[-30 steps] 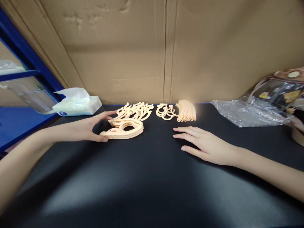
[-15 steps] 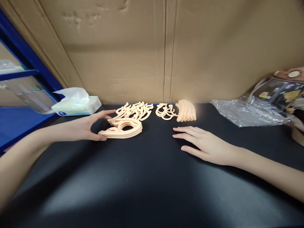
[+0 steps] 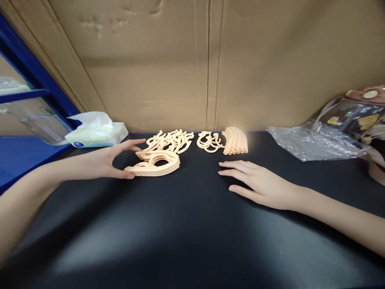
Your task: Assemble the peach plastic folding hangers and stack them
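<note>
We see a smooth worktop (image 3: 186, 224), mostly matt, with a soft sheen towards its near edge. Left of centre, the stack (image 3: 159, 171) looks like smooth, satiny plastic; along the far edge, the hooks (image 3: 173, 141) and tubes (image 3: 236, 140) look like similar plastic. Near the far left corner, thin paper tissue (image 3: 94, 118) rises from a smooth wrapper (image 3: 93, 137). By the far right corner we find crinkled, glossy clear film (image 3: 313, 143) and a shiny see-through plastic bag (image 3: 345, 114). Behind the far edge stands matt cardboard (image 3: 144, 72), creased and dented.

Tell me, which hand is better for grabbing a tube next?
Probably the right hand: it's open and nearer the tubes. The left hand is farther away, beside the stack.
</note>
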